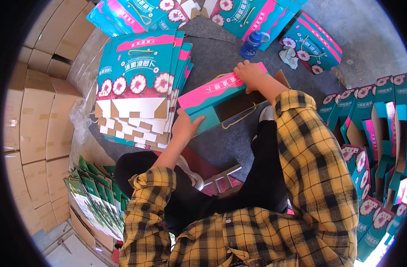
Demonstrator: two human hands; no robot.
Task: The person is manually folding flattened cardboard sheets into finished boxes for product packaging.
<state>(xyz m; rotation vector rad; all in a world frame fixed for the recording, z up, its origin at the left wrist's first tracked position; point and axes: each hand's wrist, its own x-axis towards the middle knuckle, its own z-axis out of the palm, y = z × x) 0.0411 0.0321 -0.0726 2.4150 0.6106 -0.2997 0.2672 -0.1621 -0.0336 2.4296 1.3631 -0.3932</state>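
Observation:
A teal and pink cardboard gift box (208,99) with rope handles lies across in front of me, its top partly uncovered so the dark inside shows. My left hand (185,127) grips its near left end, thumb along the teal side. My right hand (253,76) is closed over the far right part, fingers on the pink panel. Beyond that hand a brown flap (282,79) sticks up at the right end. Just left of the box lies a stack of flattened teal cartons (139,66) with white and brown tabs.
A blue bottle (251,44) and crumpled tissue (288,58) stand beyond the box, near a made-up carton (314,42). Rows of open teal boxes (372,102) fill the right. Brown cartons (36,115) are piled at left, above green flat packaging (96,191).

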